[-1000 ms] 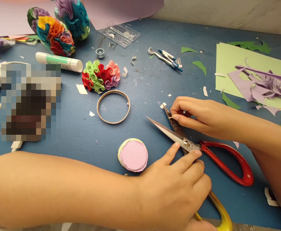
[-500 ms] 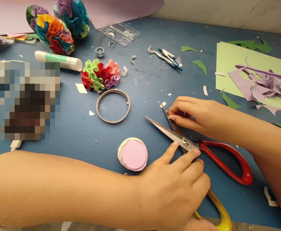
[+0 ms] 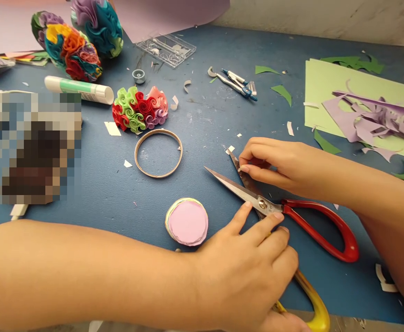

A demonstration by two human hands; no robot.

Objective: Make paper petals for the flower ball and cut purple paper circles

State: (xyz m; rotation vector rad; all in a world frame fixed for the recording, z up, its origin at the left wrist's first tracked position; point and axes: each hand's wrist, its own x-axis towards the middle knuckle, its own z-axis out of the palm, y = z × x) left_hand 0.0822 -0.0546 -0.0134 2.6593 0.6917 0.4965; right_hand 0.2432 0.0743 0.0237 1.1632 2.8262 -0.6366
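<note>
A pair of scissors [image 3: 261, 203] lies spread on the blue table, one handle red and the other yellow. My left hand [image 3: 253, 263] reaches across and holds them, fingertips on the metal near the pivot and thumb by the yellow handle. At the darker, stained blade, my right hand [image 3: 262, 159] is closed in a pinch; what lies between thumb and forefinger is too small to make out. A white paper scrap [image 3: 230, 150] sits at that blade's tip. Close to my left wrist is a stack of round paper discs [image 3: 188, 222], pink on top.
A thin ring [image 3: 158, 153] and a curled-paper ornament [image 3: 139, 109] lie further back. Behind are a glue stick [image 3: 78, 90], a compass [image 3: 234, 84] and a clear case [image 3: 167, 50]. Purple offcuts [image 3: 371, 120] cover part of a light green sheet [image 3: 316, 92]. A blurred-out object [image 3: 38, 147] lies left.
The whole view has shifted slightly, so everything appears a little further left. Both hands keep nearly the same places on the scissors.
</note>
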